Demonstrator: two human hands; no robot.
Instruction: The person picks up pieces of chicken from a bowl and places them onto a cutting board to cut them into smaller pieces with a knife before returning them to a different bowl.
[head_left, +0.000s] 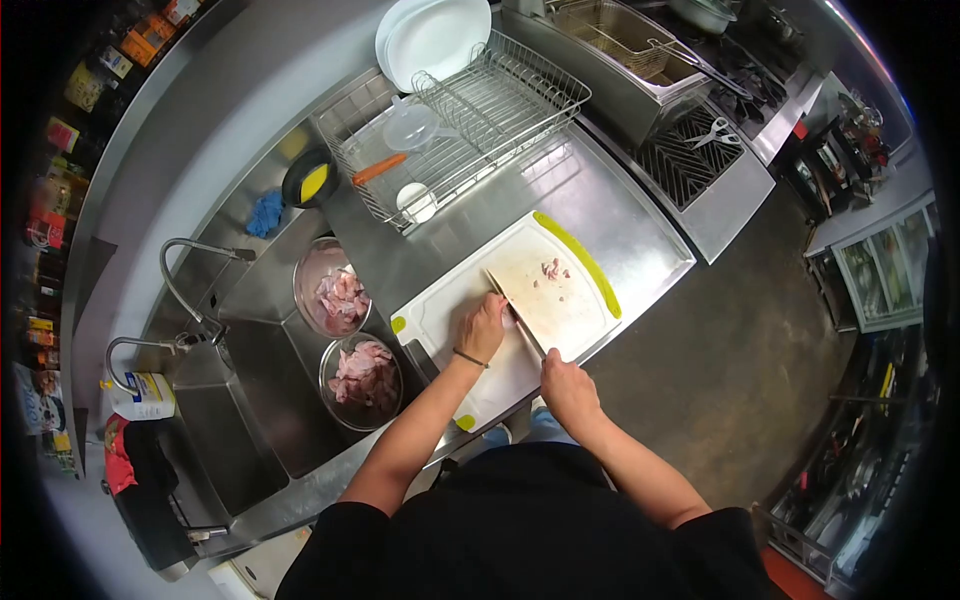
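My right hand (pixel 568 390) is wrapped around the handle of a knife (pixel 524 328), whose blade lies slantwise over the white cutting board (pixel 470 372) with green corners. Just left of the blade, my left hand (pixel 482 328) has its fingers bent together against the board; what they pinch is mostly hidden. Small scraps of meat (pixel 551 269) lie toward the board's far right. Left of the board, two clear bowls hold pale pink raw meat pieces, the farther meat (pixel 342 300) and the nearer meat (pixel 364 375).
A double sink (pixel 290 400) with two faucets lies at left. Behind the board stands a wire dish rack (pixel 470 170) holding white plates (pixel 437 45) and a strainer. Scissors (pixel 717 133) rest on a black grate at right, beside a fryer basket (pixel 625 40). A blue cloth (pixel 265 214) sits behind the sink.
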